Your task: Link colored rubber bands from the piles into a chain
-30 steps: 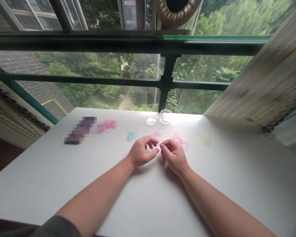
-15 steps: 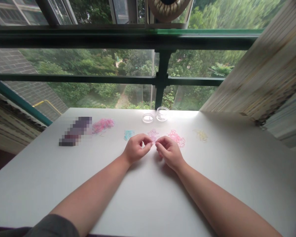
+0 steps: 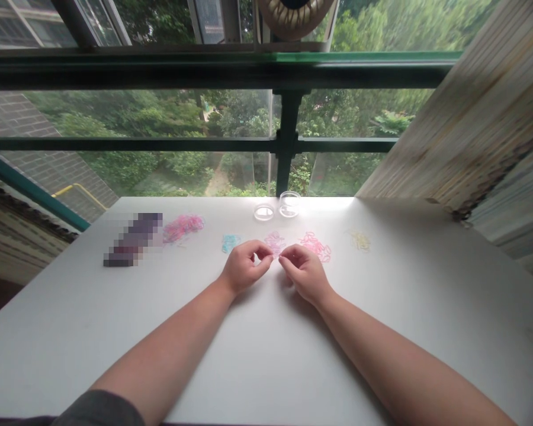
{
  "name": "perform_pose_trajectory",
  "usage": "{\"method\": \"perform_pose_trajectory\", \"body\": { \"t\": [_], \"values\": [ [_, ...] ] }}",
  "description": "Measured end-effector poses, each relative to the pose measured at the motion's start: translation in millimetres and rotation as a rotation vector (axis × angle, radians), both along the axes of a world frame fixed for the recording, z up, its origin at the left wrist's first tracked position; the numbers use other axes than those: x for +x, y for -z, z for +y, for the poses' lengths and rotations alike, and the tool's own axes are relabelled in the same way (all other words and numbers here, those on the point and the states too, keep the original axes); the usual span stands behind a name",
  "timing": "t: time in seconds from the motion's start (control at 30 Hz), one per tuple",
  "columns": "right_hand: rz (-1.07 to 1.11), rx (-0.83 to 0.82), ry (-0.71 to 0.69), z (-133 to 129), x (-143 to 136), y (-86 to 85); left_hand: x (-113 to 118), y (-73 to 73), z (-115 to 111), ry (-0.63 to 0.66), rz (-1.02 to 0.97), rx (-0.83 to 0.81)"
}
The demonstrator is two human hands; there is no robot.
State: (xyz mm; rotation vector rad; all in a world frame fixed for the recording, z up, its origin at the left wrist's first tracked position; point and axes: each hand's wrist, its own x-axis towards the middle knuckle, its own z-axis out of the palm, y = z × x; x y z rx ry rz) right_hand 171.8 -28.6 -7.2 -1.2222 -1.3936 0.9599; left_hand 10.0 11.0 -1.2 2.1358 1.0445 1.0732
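Tbl point(image 3: 249, 367) — pink pile point(image 3: 316, 246) nr R hand point(image 3: 305, 275)

Head cam, close abv tbl point(image 3: 257, 361), looks fwd/down twd window point(image 3: 288, 118).

Likely a home: curtains point(image 3: 448, 130), window point(image 3: 288, 118)

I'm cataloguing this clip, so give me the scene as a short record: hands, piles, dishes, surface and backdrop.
Left hand: thumb and finger pinched; anything held is too small to make out
Right hand: pinched likewise, close to the left hand
Piles, left to right: pink heap, blue pile, purple pile, pink pile, yellow pile
Dishes: clear, behind the piles
Surface: white table
Backdrop: green window frame, foliage
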Motion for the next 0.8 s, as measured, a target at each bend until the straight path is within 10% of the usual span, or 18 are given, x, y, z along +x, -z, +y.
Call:
{"method": "perform_pose_trajectory", "body": {
  "t": [0.8],
  "values": [
    [-0.758, 0.073, 0.142, 10.9, -6.5, 1.7, -4.2, -3.0, 6.1, 0.009, 0.412, 0.099]
  ]
}}
